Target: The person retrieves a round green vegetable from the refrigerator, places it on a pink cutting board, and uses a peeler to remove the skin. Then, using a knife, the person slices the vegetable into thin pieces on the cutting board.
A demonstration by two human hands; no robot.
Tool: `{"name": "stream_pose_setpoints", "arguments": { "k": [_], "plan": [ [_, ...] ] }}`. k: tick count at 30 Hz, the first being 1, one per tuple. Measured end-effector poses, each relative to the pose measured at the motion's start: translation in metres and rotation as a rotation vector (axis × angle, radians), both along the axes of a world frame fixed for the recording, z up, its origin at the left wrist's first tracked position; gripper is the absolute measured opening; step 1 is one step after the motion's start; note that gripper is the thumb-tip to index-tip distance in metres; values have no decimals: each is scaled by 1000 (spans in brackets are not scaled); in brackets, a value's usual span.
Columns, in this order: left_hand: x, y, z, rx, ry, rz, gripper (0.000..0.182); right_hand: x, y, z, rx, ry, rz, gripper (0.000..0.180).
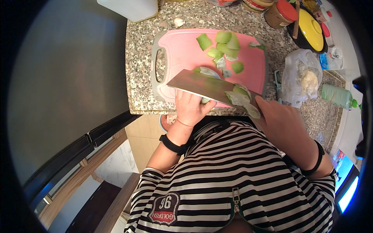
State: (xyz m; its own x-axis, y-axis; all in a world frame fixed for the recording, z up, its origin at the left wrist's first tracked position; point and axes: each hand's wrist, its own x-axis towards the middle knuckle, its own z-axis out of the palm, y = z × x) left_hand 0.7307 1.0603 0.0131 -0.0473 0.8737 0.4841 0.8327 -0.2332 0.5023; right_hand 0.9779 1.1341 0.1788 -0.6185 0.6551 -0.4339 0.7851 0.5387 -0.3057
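My right hand (281, 122) grips a broad metal cleaver (204, 84), its blade slanting up and left over the near part of a pink cutting board (186, 49) with a grey rim. Pale-green pieces, apparently of peeled melon rind, cling to the blade near the handle. Under and beside the blade lies a whitish-green piece (208, 72). My left hand (191, 107) is at the board's near edge, partly behind the blade, with thumb and fingers around a green piece (205, 100) that is mostly hidden. Several cut green pieces (228, 43) lie in a heap on the board's far side.
A garlic bulb (179, 22) and a white container (131, 8) are beyond the board. To the right are a red-lidded jar (281, 14), a black pot with a yellow lid (311, 29), a plastic bag with dough (304, 78), a peeler (277, 84) and a green bottle (338, 95).
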Motion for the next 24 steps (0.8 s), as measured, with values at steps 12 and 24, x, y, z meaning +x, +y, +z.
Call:
{"name": "stream_pose_setpoints", "arguments": {
  "k": [12,24],
  "plan": [
    [-4,3,-15,-63,-213,-104,48,-50,12,5,-69,-103,80,38],
    [-2,10,-13,154,-73,-42,45,-73,29,-48,65,185,58,21]
  ]
}}
